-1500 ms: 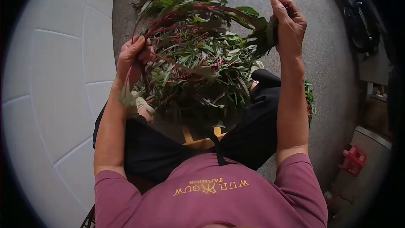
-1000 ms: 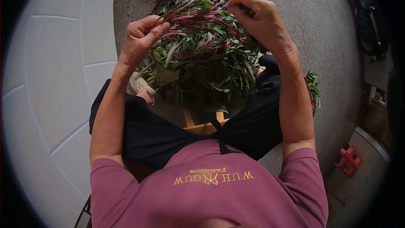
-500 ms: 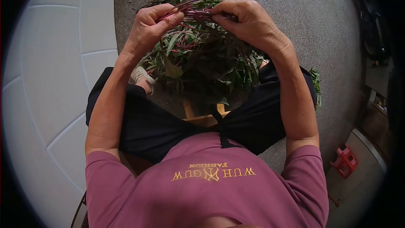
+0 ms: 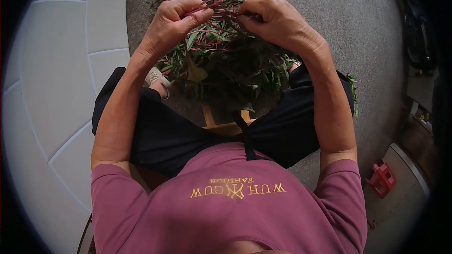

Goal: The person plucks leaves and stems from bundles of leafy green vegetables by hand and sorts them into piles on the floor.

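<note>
Reddish stems (image 4: 220, 3), clamped in left hand (image 4: 176, 20) and right hand (image 4: 277, 21), lie crosswise between them, one slanting up rightward.

The heap of leafy stems (image 4: 230, 61) lies on the floor (image 4: 343, 23) before you, your left shoe (image 4: 158, 80) by its left edge. Above it, stems (image 4: 221, 5) lie between your left hand (image 4: 176, 22) and right hand (image 4: 280, 22). Tiles (image 4: 56, 99) stretch to your left, greens (image 4: 353, 90) lie beyond your right leg (image 4: 294, 122), wooden bars (image 4: 223, 128) between heap and torso (image 4: 230, 221).
</note>
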Demonstrator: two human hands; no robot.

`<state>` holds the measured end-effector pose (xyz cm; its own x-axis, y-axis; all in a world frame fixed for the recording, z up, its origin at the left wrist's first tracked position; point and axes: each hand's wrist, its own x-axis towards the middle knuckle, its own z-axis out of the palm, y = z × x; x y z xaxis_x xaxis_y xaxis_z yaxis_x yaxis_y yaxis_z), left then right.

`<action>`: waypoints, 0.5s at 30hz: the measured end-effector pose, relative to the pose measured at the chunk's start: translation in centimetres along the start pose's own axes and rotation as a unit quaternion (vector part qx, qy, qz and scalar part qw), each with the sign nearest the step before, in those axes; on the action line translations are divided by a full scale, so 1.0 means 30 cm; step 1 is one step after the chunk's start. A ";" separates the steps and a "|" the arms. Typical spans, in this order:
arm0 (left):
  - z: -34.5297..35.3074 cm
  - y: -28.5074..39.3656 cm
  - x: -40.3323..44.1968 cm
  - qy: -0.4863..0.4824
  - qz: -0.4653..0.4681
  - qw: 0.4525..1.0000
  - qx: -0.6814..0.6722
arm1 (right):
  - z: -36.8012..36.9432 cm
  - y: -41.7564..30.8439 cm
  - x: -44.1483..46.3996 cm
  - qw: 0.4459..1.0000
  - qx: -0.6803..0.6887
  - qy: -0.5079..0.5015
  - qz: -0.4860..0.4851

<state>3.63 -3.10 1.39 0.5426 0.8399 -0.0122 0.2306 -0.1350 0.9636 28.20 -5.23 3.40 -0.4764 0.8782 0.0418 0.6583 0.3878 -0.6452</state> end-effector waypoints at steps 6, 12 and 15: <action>0.014 -0.002 0.001 0.009 0.013 1.000 0.014 | 0.024 -0.017 0.008 0.997 -0.074 -0.004 -0.005; 0.055 0.013 0.002 0.071 0.015 0.997 -0.032 | 0.045 -0.010 0.032 0.990 -0.045 0.128 0.028; 0.077 0.032 -0.001 0.092 0.013 0.994 -0.059 | 0.036 -0.048 0.023 0.960 0.209 0.119 0.144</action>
<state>5.71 -4.48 1.71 0.3876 0.9203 0.0525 0.1156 -0.1050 0.9877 26.30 -5.49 3.53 -0.1305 0.9905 -0.0444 0.4285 0.0160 -0.9034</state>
